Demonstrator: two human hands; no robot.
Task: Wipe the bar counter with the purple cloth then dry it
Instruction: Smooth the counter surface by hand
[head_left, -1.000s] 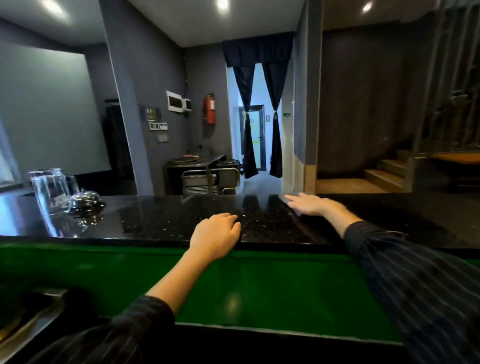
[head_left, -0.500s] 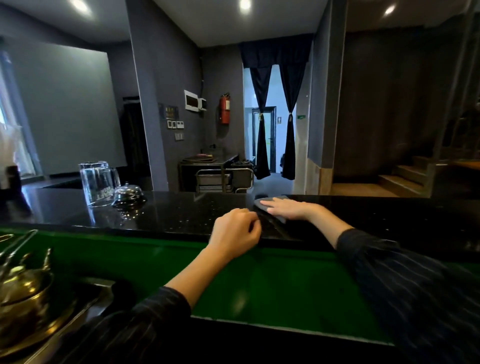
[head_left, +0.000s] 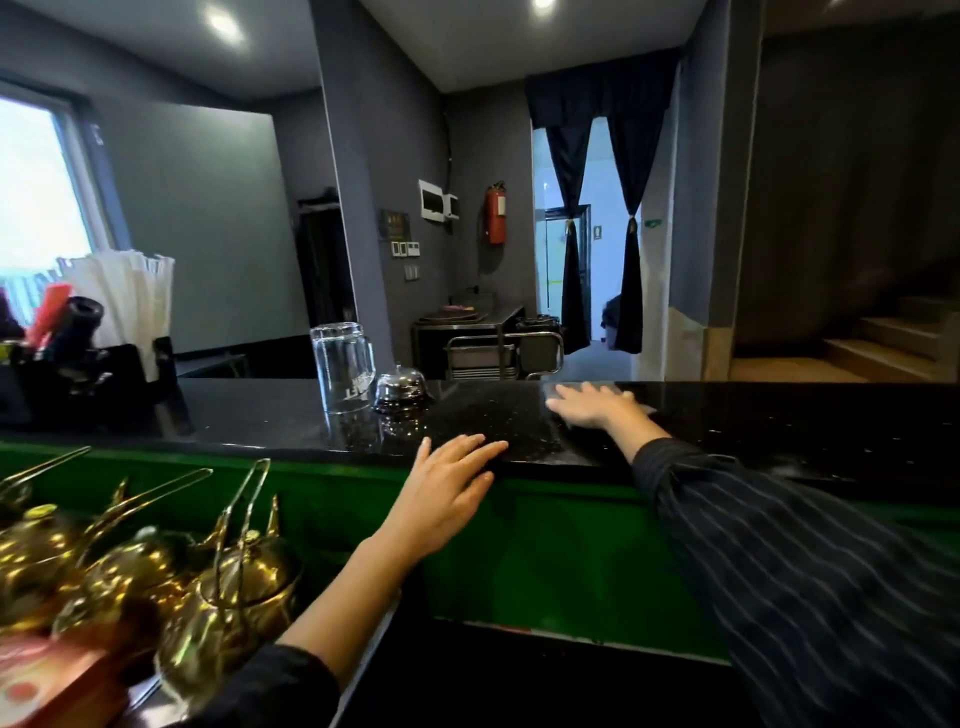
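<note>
Black speckled bar counter (head_left: 779, 431) carries both hands: the right hand (head_left: 592, 402) lies flat and spread near its far edge, purple cloth barely visible beneath; the left hand (head_left: 447, 478), fingers extended together, rests on its near edge.

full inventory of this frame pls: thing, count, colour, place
bar counter: 1, black speckled top, green front, across the middle
glass mug: 1, clear, upside down on counter, left of centre
call bell: 1, silver, on counter, right of mug
teapots: at least 3, brass, lower left below counter
straws: bundle, white, in black holder far left
fire extinguisher: 1, red, back wall
curtains: 2, dark, at doorway
left hand: open, on counter's near edge
right hand: flat on countertop; cloth beneath unclear
</note>
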